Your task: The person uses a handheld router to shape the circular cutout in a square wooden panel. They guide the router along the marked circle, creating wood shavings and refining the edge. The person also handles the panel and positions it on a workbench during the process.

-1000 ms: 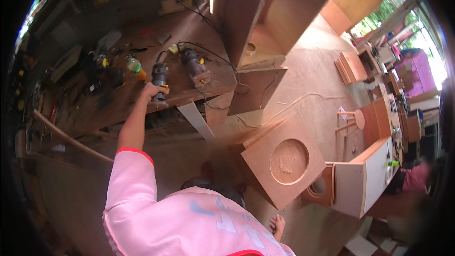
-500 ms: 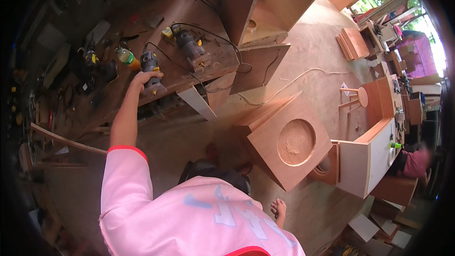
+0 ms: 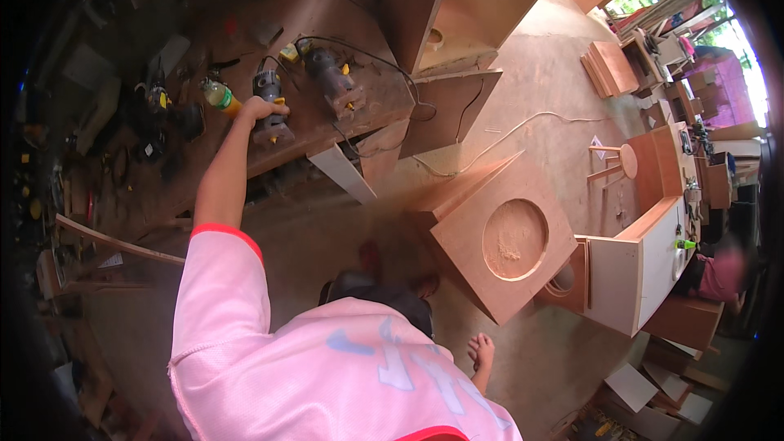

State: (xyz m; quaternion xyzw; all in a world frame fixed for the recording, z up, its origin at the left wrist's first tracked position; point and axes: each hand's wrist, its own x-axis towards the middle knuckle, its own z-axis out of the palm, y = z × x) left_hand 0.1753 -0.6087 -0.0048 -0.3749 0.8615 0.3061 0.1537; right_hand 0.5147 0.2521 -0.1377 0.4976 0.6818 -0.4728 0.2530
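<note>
One router (image 3: 267, 82), dark cylindrical body, clasped in left grip (image 3: 263, 109); located over worktop (image 3: 380, 106), farther in from near edge than half second ago, suggesting fuller support beneath. Second router (image 3: 329, 77): just right, similar body, yellow fitting. Right grip (image 3: 482, 351): fingers curled, contents cannot be told. Plywood box (image 3: 469, 233): flat face, circular recess (image 3: 523, 224), pale crumbly shavings (image 3: 509, 254). Bottle (image 3: 219, 96): see-through, orange contents.

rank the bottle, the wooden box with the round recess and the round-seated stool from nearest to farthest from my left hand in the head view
From your left hand:
1. Bottle: just to its left.
2. Wooden box: well off to the lower right.
3. Stool: far right, beyond the box.
</note>
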